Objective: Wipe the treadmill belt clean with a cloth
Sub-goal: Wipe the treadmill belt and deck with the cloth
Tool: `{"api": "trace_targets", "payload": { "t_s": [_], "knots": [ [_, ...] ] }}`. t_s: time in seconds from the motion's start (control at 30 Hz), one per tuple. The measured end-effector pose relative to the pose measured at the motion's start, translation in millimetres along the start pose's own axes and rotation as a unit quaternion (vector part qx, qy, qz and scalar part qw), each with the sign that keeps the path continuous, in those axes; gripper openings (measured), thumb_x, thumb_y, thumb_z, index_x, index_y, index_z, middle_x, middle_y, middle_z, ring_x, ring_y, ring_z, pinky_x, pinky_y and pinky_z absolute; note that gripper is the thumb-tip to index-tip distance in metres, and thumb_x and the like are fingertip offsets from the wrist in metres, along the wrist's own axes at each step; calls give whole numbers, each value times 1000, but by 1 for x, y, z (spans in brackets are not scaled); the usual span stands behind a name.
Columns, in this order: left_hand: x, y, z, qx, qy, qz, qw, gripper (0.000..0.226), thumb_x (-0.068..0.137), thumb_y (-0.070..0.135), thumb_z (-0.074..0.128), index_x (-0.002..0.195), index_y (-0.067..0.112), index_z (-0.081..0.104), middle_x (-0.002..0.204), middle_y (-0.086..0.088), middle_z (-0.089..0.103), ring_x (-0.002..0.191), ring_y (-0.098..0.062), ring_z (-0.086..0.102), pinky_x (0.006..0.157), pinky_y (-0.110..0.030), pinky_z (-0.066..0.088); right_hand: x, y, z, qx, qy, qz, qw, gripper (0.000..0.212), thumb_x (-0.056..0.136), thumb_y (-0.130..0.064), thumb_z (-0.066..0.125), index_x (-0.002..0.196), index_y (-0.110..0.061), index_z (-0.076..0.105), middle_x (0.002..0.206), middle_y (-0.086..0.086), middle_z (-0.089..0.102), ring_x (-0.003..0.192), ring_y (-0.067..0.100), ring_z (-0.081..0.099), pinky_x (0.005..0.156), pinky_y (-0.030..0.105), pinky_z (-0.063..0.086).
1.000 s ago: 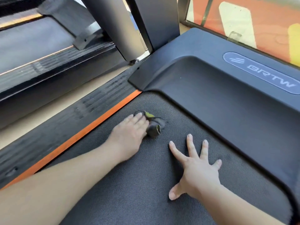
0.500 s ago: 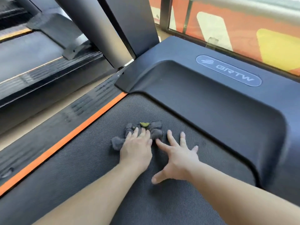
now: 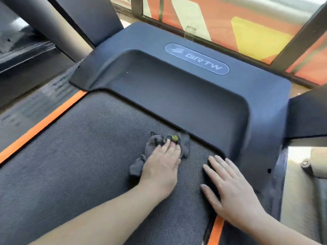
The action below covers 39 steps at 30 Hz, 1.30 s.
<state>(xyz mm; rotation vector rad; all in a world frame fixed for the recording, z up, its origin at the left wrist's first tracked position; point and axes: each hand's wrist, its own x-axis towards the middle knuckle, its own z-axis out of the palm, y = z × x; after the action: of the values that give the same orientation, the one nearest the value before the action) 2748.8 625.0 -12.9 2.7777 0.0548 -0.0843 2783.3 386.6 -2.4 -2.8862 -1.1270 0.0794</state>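
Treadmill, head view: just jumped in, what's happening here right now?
A person is cleaning the treadmill belt by hand. The left hand presses a crumpled dark grey cloth flat onto the belt, close to the edge of the motor cover. The right hand rests open on the belt beside it, near the right edge, not touching the cloth.

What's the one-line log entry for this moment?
phase: wiping | left hand: flat on cloth, pressing it to belt beside front cover | right hand: flat on belt, holds nothing
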Motion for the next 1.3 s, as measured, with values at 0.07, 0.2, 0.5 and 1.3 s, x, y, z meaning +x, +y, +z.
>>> {"api": "trace_targets", "payload": {
  "t_s": [0.07, 0.2, 0.5, 1.3],
  "knots": [
    [3, -18, -5, 13, -13, 70, 997, 64, 104, 40, 12, 159, 15, 34, 167, -2, 30, 156, -16, 18, 128, -34, 12, 0, -3, 6, -13, 26, 3, 1000, 60, 96, -53, 51, 136, -11, 67, 150, 13, 56, 143, 29, 49, 123, 50, 26],
    [44, -60, -20, 85, 4, -71, 994, 55, 111, 32, 22, 162, 14, 21, 171, -1, 15, 158, -18, 7, 128, -37, 6, -4, 1, 12, -6, 32, 8, 999, 57, 99, -50, 47, 138, -13, 66, 153, 11, 53, 146, 28, 46, 126, 49, 23],
    [15, -25, 10, 53, 42, 206, 976, 44, 100, 23, 43, 137, 15, 65, 144, -2, 61, 138, -18, 53, 118, -38, 38, -3, -1, 14, -13, 67, 3, 998, 56, 98, -48, 47, 133, -12, 70, 150, 11, 56, 143, 27, 50, 125, 48, 24],
    [-9, 6, 20, -8, 31, 103, 994, 48, 102, 24, 33, 141, 10, 59, 147, -7, 58, 144, -20, 45, 125, -38, 26, -3, 0, 11, 12, 39, 13, 999, 56, 102, -51, 42, 138, -14, 66, 154, 10, 53, 147, 27, 45, 127, 47, 20]
  ]
}}
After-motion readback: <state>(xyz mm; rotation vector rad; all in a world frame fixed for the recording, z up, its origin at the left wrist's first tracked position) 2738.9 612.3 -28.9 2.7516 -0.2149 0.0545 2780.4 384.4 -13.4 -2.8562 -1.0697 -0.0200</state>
